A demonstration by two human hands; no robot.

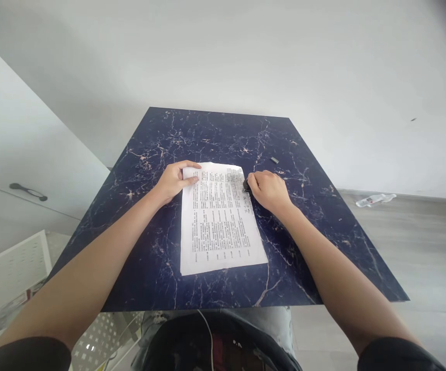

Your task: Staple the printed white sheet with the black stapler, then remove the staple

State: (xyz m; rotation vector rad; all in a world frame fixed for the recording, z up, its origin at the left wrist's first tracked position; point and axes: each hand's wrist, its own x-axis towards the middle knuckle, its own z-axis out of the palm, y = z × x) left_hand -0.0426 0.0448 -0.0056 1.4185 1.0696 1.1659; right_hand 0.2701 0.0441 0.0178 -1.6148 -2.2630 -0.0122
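While the left hand (172, 181) grips the upper left edge of the printed paper (219, 221), its thumb and a finger lying over the page, the right hand (269, 190) is closed around a small black object (246, 185) at the paper's right edge. Most of that object is hidden by the fingers, so its full shape cannot be told. The paper lies on the dark blue, marble-patterned table (215, 134), between the hands and stretching from them toward the person's body, with handwritten marks just beside the right hand. Just beyond the right hand, a small dark piece (274, 160) rests on the table. Well to the right of that hand, a clear plastic package (375, 200) lies on the floor (385, 247). Far to the left of the left hand is a dark handle (29, 191) on a white surface; a white perforated basket (12, 263) stands nearer the body, beside the left forearm.
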